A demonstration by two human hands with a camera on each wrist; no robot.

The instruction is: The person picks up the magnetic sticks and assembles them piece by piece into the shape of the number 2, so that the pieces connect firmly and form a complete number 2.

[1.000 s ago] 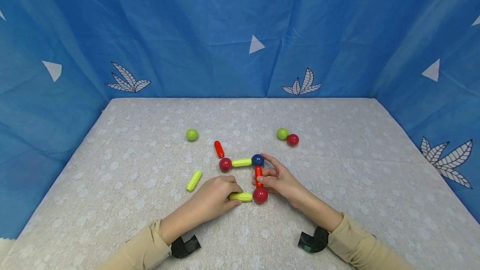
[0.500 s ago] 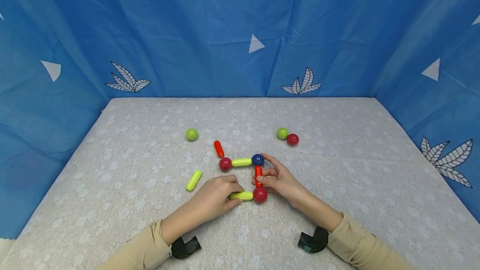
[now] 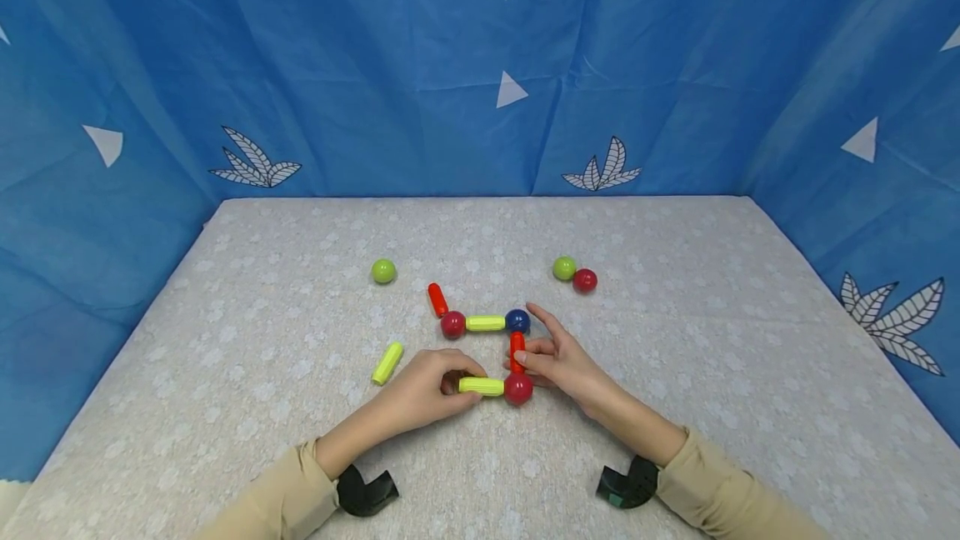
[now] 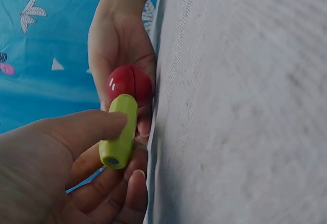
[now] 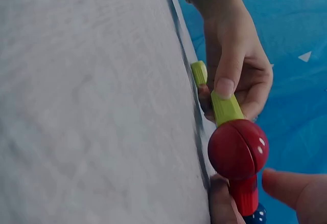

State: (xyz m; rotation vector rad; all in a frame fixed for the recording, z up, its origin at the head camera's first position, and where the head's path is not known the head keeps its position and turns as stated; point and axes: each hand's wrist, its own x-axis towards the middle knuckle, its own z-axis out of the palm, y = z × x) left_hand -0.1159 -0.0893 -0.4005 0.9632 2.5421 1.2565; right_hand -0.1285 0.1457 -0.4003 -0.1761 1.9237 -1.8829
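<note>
My left hand (image 3: pixel 426 386) pinches a yellow-green rod (image 3: pixel 482 387) between thumb and fingers, its far end against a red ball (image 3: pixel 518 388). A dark round spot marks the rod's free end (image 4: pixel 113 161) in the left wrist view. My right hand (image 3: pixel 566 367) holds a red rod (image 3: pixel 517 343) with thumb and fingers on either side, its index finger extended close to a blue ball (image 3: pixel 517 321). That red rod runs between the red ball and the blue ball. From the blue ball another yellow-green rod (image 3: pixel 486 323) leads left to a second red ball (image 3: pixel 453 324).
A loose red rod (image 3: pixel 437 300) lies by the second red ball, and a loose yellow-green rod (image 3: pixel 387 363) left of my left hand. Farther back are a green ball (image 3: pixel 383 271) at left and a green ball (image 3: pixel 564 267) beside a red ball (image 3: pixel 585 280) at right.
The small gap between the left hand's rod and the near red ball has closed. That rod and ball have shifted slightly away from me, and the right index finger has come off the blue ball.
</note>
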